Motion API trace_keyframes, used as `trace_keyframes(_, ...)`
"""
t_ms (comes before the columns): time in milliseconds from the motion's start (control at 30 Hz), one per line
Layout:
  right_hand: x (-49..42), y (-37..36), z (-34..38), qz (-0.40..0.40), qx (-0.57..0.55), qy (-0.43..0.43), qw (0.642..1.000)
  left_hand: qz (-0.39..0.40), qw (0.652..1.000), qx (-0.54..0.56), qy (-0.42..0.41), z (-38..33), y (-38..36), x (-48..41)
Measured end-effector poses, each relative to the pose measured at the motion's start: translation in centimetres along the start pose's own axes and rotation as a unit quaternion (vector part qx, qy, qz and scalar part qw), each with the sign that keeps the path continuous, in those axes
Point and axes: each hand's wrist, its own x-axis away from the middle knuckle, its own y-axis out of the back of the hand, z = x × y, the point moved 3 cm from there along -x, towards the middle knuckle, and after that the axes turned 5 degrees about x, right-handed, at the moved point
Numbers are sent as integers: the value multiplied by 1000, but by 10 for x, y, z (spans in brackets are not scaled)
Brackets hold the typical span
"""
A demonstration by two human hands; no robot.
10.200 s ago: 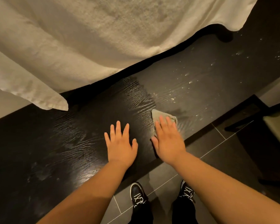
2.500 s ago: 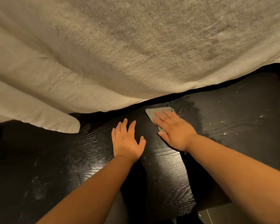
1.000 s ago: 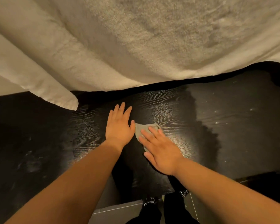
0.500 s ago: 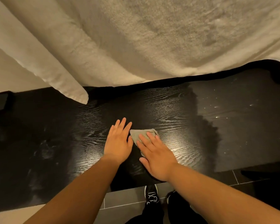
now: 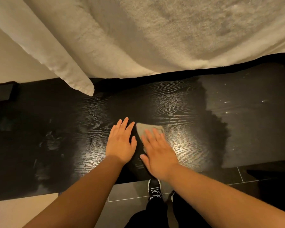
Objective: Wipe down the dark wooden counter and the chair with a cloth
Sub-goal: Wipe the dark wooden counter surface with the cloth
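Note:
The dark wooden counter (image 5: 56,129) runs across the middle of the head view, its grain shining wet around the centre and duller with specks at the right. A small grey cloth (image 5: 142,129) lies flat on it. My right hand (image 5: 158,152) presses the cloth down with straight fingers, covering most of it. My left hand (image 5: 121,143) rests flat on the bare wood just left of the cloth, fingers spread. The chair is not in view.
A large white towel (image 5: 138,38) hangs over the back of the counter, one corner dropping to the wood at the left. Below the front edge are grey floor tiles (image 5: 130,191) and my black shoes (image 5: 154,190). A pale wall shows at the far left.
Both hands and the cloth have slid toward the counter's front edge, then stayed nearly in place over the last half second. The view has shifted down and left.

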Motion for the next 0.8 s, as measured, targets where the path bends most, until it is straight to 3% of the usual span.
trace_keyframes(100, 2, 4, -31, -18, 21, 35, 999, 0, 1000, -1, 6, -1, 0, 0)
trace_keyframes(267, 28, 19, -152, -22, 9, -178, 984, -8, 1000, -10, 15, -4, 1, -1)
trace_keyframes(367, 32, 21, -159, -25, 2, -235, 972, -17, 1000, -20, 13, -3, -1, -2)
trace_keyframes(433, 28, 16, -134, -35, -2, -226, 974, -22, 999, -20, 18, -4, -3, -3)
trace_keyframes(600, 39, 4, -97, -27, -3, -7, 1000, -25, 994, -22, 100, -33, -9, -6)
trace_keyframes(667, 51, 5, -128, -29, -5, -15, 999, -19, 994, -15, 106, -61, -16, -7)
trace_keyframes(800, 89, 12, -223, -39, -24, -156, 987, -1, 999, -16, 40, -124, -42, -12)
